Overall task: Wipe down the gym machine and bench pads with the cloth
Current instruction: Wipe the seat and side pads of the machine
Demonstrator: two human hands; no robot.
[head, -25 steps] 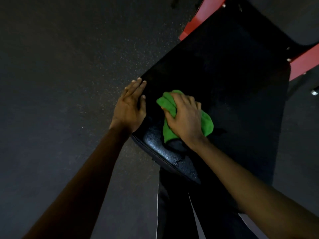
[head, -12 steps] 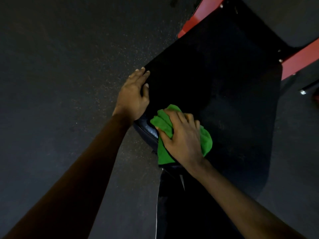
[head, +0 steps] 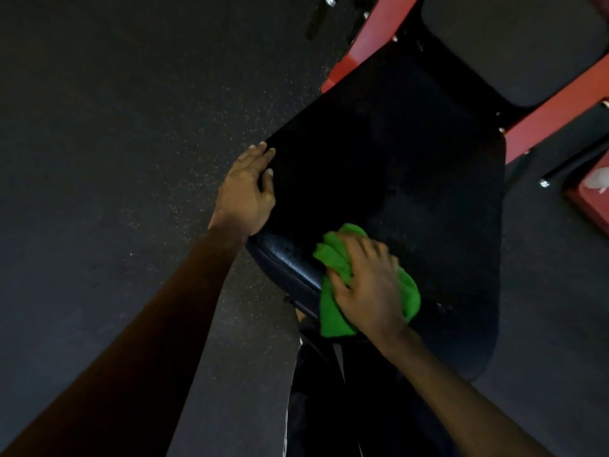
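Though blurred, hand (head: 369,285) seemingly gripping cloth (head: 333,319)

Dark rubber floor (head: 115,159) with fine pale speckles, lighting dim and uneven, red machine frame (head: 547,123) upper right, dark bar (head: 573,164) with chrome end cap low at right, red block (head: 590,206) cut off by right edge, whitish patch on top, dark hardware (head: 316,23) at top, unclear

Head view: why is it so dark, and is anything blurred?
Head view: dim light, so the black pad nearly vanishes, save a sheen on its near edge; the right hand on the green cloth is smeared by motion; the left hand on the pad's edge is sharp.
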